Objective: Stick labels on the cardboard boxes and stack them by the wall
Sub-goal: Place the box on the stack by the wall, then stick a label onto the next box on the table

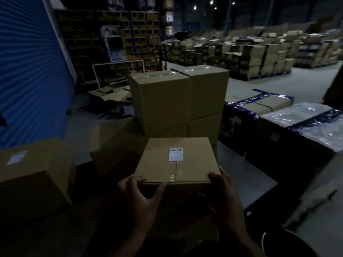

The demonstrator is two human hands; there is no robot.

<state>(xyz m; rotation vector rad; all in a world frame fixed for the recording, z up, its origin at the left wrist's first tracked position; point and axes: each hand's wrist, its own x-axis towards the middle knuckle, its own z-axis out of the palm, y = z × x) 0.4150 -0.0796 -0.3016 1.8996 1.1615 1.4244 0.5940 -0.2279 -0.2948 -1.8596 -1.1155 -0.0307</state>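
A brown cardboard box [163, 164] sits right in front of me, taped along its middle seam, with a white label [175, 154] stuck on its top. My left hand [141, 197] grips the box's near left corner, fingers curled over the top edge. My right hand [222, 193] grips the near right corner the same way. Behind it stands a stack of larger sealed boxes [178, 101]. Another labelled box [33, 173] sits at the left.
A blue roller shutter [27, 62] fills the left wall. Flattened cartons [109, 97] lie on the floor beside it. Boxes wrapped in blue tape and plastic [289, 115] line the right. Pallets of cartons [259, 54] and shelving stand far back.
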